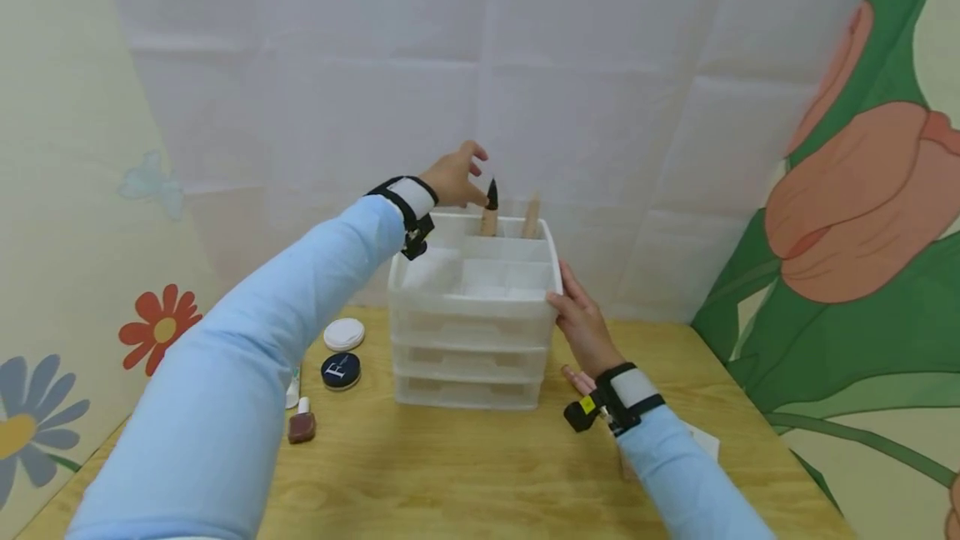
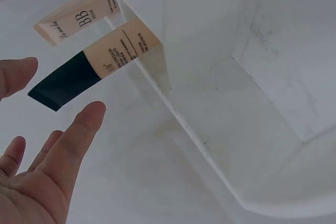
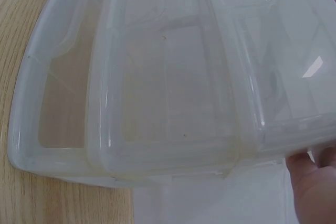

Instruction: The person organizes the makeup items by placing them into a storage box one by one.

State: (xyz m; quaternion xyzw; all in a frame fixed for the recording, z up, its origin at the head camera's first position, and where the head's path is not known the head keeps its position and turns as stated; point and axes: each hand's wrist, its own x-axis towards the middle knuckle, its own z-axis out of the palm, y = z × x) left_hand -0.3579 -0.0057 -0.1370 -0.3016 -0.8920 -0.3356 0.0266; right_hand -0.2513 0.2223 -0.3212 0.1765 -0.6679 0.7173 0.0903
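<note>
Near, on the table (image 1: 450, 473) at left: one nail-polish bottle (image 1: 302, 425), one dark compact (image 1: 341, 371) and one white disc (image 1: 344, 334), all seemingly left to stow. Middle: one drawer organizer (image 1: 468, 308), its right side gripped by your right hand (image 1: 587, 327). Far: one black-capped tube (image 1: 490, 222) and one pale tube (image 1: 531, 222), standing at the organizer's rear and apparently done, your left hand (image 1: 454, 177) spread wide beside the black-capped tube, holding nothing.
</note>
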